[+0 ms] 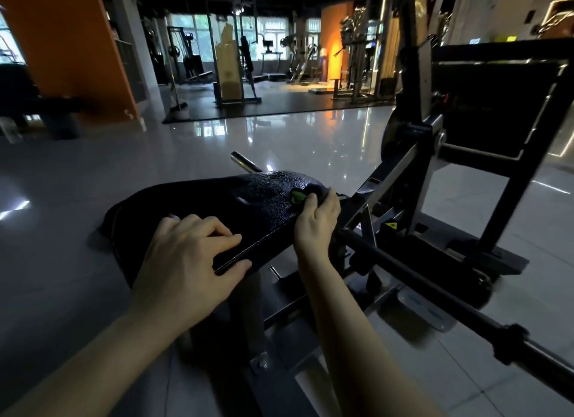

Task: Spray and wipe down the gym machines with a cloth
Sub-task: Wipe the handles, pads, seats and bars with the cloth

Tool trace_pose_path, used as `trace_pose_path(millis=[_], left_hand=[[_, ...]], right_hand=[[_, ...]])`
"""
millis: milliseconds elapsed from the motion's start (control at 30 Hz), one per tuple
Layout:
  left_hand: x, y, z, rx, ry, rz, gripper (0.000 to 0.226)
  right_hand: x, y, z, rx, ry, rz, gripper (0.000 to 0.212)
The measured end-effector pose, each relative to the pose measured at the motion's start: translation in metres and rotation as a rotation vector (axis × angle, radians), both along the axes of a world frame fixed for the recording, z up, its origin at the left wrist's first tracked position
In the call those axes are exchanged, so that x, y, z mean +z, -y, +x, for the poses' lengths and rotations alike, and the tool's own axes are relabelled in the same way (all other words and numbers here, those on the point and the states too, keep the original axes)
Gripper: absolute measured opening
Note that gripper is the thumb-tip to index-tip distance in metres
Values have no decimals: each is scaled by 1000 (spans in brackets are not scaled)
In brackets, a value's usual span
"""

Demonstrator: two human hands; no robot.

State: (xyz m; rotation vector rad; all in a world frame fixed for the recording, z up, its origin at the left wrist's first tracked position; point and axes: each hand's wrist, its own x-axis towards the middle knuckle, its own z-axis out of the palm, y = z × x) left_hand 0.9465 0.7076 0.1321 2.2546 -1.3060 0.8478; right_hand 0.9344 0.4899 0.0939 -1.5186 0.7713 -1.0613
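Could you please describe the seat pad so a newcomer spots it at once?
Find the big dark machine frame on the right. Just left of it lies the black seat pad. Unlike the bare bars nearby, it is cushioned and speckled with droplets.

One wide-angle view, worn on the person's head, looks forward and down along both bare forearms. It sits close over the wet black seat pad (248, 205) of a gym machine (509, 196) — the left hand (189, 258) on the pad's near edge and the right hand (316, 217) with its cloth (299, 196) fill the lower middle. Farther off, the glossy floor (155, 155) and distant racks (231, 74) curve toward the frame's top.
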Motion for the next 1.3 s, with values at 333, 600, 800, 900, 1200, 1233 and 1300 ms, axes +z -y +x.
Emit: trace_pose_path(millis=[333, 600, 800, 900, 1200, 1233, 1300], left_hand=[[0, 3, 0, 25, 10, 13, 43], [16, 21, -25, 174, 64, 254, 25], [18, 29, -23, 218, 15, 161, 25], [14, 60, -24, 181, 15, 121, 27], [12, 147, -11, 215, -46, 148, 44], [10, 149, -10, 230, -52, 148, 43], [3, 151, -7, 242, -60, 127, 38]], right_hand=[[1, 14, -12, 87, -51, -17, 67], [36, 11, -30, 109, -319, -33, 40], [23, 37, -26, 197, -307, -95, 42], [9, 58, -21, 286, -260, -120, 54], [10, 102, -7, 529, -126, -239, 17], [9, 104, -6, 544, -120, -260, 15], [7, 106, -1, 550, -115, -315, 18]])
